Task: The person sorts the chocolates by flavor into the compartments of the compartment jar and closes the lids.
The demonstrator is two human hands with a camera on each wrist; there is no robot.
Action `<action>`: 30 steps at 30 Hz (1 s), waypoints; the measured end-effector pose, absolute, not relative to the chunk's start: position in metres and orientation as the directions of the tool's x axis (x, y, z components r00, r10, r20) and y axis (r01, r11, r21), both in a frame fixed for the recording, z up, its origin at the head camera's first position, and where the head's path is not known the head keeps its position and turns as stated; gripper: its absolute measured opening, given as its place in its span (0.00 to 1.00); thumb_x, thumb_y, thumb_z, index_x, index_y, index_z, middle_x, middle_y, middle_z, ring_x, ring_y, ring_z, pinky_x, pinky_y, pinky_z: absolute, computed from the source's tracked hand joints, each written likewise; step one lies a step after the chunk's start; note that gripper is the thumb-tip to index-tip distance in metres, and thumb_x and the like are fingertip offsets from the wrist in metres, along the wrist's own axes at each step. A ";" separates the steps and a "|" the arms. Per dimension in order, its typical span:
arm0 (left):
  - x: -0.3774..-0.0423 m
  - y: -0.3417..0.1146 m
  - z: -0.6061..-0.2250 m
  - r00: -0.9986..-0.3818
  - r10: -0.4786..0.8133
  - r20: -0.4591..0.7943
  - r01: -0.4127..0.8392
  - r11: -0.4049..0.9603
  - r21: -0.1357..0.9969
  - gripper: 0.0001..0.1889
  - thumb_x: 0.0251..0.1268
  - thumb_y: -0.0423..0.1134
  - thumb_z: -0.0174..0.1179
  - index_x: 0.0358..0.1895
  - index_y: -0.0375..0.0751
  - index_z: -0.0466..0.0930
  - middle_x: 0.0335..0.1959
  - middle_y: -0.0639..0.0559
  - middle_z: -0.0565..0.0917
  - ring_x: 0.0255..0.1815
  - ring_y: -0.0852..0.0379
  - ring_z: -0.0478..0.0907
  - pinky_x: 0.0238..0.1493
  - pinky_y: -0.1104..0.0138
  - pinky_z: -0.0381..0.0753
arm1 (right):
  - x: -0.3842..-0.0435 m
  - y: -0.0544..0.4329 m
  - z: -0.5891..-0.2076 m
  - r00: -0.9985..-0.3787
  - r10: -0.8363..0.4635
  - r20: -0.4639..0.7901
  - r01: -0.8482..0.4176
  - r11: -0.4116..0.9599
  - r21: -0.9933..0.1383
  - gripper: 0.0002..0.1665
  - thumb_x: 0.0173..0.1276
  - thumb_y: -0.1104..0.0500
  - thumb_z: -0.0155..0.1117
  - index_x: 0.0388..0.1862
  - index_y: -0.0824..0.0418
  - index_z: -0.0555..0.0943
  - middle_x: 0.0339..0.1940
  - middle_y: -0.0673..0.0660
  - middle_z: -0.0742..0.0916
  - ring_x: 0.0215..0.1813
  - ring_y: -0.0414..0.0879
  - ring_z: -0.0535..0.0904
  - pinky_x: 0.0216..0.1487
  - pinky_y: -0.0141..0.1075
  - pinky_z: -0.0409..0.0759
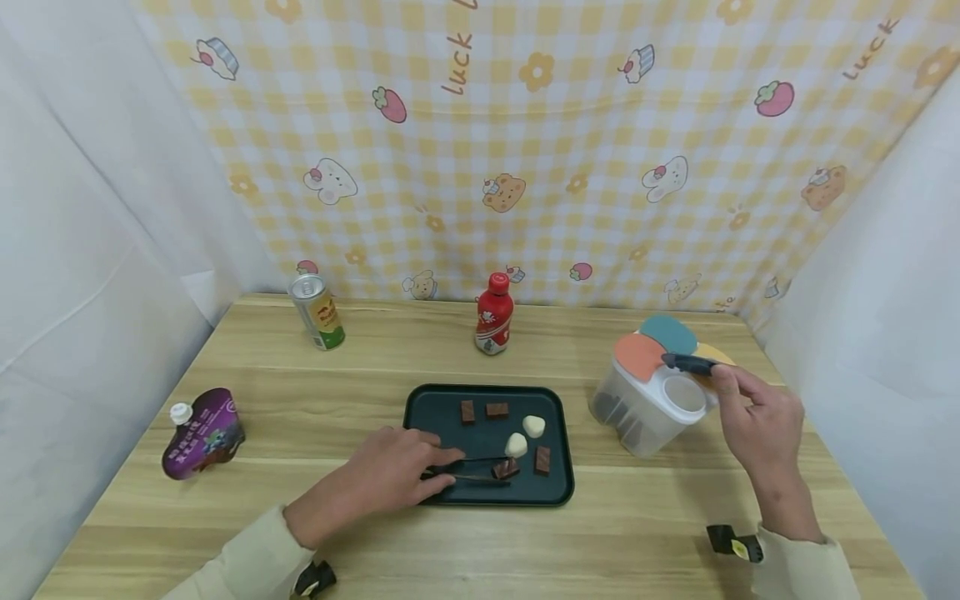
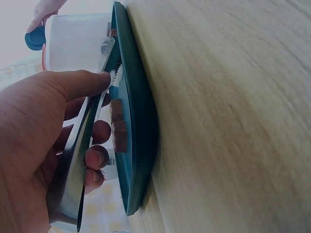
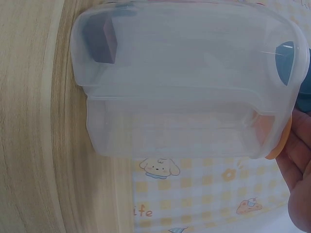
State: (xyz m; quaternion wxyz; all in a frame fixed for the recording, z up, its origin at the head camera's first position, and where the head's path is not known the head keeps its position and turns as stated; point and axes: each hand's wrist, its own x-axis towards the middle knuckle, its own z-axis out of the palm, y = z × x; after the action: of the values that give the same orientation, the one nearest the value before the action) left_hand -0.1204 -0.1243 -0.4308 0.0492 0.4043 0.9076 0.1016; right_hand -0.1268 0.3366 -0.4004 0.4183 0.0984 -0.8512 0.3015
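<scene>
My left hand (image 1: 397, 468) grips metal tongs (image 2: 73, 165) over the dark green tray (image 1: 564, 417). In the head view the tong tips lie on either side of a chocolate piece (image 1: 506, 469). More brown chocolate pieces (image 1: 497, 410) and two white pieces (image 1: 516, 445) sit on the tray. To the right, my right hand (image 1: 761, 421) pinches a dark flip lid (image 1: 688, 364), holding it raised above a clear container (image 1: 637, 425). Under that lid a round opening shows. Orange, teal and yellow lids cover the other parts, and a dark block (image 3: 99, 39) shows inside through the wall.
A red bottle (image 1: 494, 317) stands behind the tray, and a can (image 1: 318, 312) at the back left. A purple spouted pouch (image 1: 204, 435) lies at the left. A checked curtain (image 1: 480, 150) hangs along the table's back edge (image 1: 397, 300).
</scene>
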 end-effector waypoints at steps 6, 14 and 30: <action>-0.122 -0.125 -0.434 -0.655 0.755 -0.001 0.735 0.638 0.230 0.15 0.74 0.51 0.64 0.57 0.54 0.90 0.34 0.56 0.87 0.19 0.70 0.67 0.14 0.71 0.63 | -0.127 0.337 -0.402 -0.635 0.094 0.767 -0.416 0.795 -0.442 0.24 0.77 0.53 0.65 0.38 0.76 0.88 0.36 0.73 0.87 0.38 0.11 0.70 0.15 0.23 0.52; -0.123 -0.125 -0.434 -0.639 0.769 -0.001 0.751 0.625 0.214 0.15 0.74 0.51 0.63 0.58 0.54 0.89 0.31 0.58 0.86 0.18 0.71 0.67 0.14 0.71 0.62 | -0.127 0.336 -0.400 -0.641 0.089 0.763 -0.412 0.799 -0.439 0.24 0.78 0.54 0.64 0.37 0.77 0.88 0.35 0.74 0.87 0.25 0.18 0.69 0.14 0.23 0.50; -0.124 -0.108 -0.416 -0.608 0.793 0.037 0.780 0.588 0.215 0.16 0.76 0.51 0.61 0.59 0.52 0.88 0.31 0.59 0.86 0.19 0.69 0.67 0.18 0.72 0.65 | -0.127 0.336 -0.400 -0.638 0.085 0.766 -0.410 0.804 -0.431 0.23 0.78 0.55 0.64 0.37 0.77 0.88 0.34 0.74 0.87 0.25 0.18 0.69 0.15 0.21 0.52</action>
State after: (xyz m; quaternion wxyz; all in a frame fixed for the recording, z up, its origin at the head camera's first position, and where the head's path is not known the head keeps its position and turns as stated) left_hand -0.1241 -0.1079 -0.4164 0.0317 0.4416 0.8904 0.1052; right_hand -0.1268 0.3357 -0.4002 0.4149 0.0951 -0.8542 0.2987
